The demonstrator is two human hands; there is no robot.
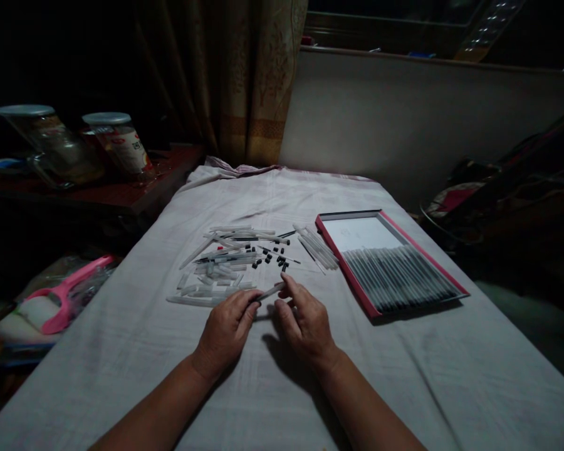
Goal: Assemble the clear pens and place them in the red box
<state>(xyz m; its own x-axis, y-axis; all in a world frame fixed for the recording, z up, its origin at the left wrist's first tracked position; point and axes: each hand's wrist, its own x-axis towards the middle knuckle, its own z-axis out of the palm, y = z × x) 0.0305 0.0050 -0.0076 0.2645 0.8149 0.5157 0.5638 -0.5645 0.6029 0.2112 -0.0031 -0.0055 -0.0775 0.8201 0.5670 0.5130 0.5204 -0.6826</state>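
In front of me, my left hand [230, 326] is closed in a pinch round the lower left end of a slim grey pen [271, 291]. The pen tilts up to the right, where the curled fingers of my right hand [308, 316] hold its other end. Beyond my hands lie small black caps [267, 258], loose on the cloth. Clear pen barrels [216, 291] and short clear pen caps [220, 271] are heaped to their left, with dark thin refills [225, 257] among them. More clear barrels [317, 244] lie side by side at the right.
An open red-edged box [357, 288] holds a row of many pens [399, 275] on the right. White cloth [244, 401] covers the table. A pink-handled item [70, 291] sits low at the left, near a dark red cabinet [169, 172] with jars [122, 147]. A curtain [244, 81] hangs behind.
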